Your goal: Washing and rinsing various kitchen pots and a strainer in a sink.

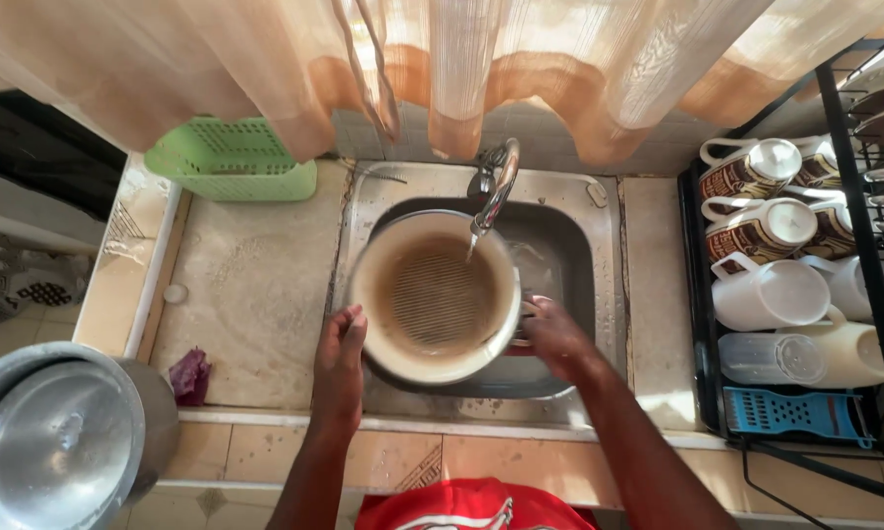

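Head view: both hands gripping round sieve (435,296) over sink (560,245), mesh kept under tap (494,186) stream for rinsing. Left hand (341,358) clasped on near rim; right hand (557,334) curled around opposite edge, steadying. Mugs (756,206) racked alongside.

Cream sieve (435,296) with a brown-stained mesh, over a steel-grey sink (560,196). Green latticed basket (231,159), peach striped curtain (481,59), brown patterned mugs (751,169), blue grater (790,410), magenta cloth (190,376), red shirt (471,507).
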